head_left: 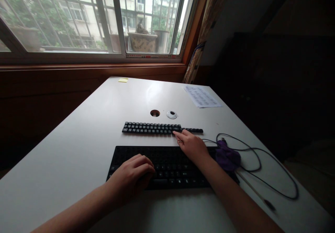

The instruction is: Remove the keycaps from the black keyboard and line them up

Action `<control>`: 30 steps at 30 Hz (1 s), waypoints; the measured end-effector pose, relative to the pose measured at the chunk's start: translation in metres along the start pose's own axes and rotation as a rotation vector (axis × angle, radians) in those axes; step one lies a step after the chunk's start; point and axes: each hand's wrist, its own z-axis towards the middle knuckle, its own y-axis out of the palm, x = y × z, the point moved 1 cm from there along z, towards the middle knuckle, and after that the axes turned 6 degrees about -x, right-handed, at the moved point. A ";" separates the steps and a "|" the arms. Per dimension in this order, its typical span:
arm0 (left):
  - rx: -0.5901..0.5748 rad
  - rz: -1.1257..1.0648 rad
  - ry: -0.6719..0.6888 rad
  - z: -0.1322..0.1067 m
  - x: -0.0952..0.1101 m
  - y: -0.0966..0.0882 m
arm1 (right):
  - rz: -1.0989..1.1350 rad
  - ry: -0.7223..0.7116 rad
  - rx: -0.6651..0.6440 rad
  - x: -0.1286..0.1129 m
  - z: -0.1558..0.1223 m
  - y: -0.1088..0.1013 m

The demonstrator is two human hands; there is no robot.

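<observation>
Two bare hands work over a white table (65, 149). The left hand (133, 175) is curled above the left half of a black keyboard (170, 173), its fingers bent close together; the fingertips are hidden, so I cannot tell whether it pinches anything. The keyboard lies beneath both hands, lettered keys showing in its near rows. The right hand (192, 144) reaches past its far edge, index finger pointing to the near side of neatly lined-up black keycaps (149, 128) (whether it grips one, I cannot tell). Right of that wrist, a bunched purple cloth (227, 156) rests on the keyboard's right end, with a looping black cable (259, 152) and a thin dark-tipped stick (256, 191) beyond. Ahead of the hands are a round hole (155, 113), a white ring (172, 114) and, farther right, printed paper (202, 97).
</observation>
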 end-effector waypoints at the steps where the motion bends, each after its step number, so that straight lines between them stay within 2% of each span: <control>1: -0.001 0.001 0.000 0.000 0.000 0.000 | 0.000 0.000 -0.001 0.000 0.000 0.000; 24: 0.004 0.010 0.001 0.001 0.000 0.000 | -0.004 0.014 -0.042 -0.005 0.000 -0.003; 30: -0.004 0.009 -0.002 0.001 0.000 0.000 | 0.013 0.012 0.010 -0.004 -0.001 -0.003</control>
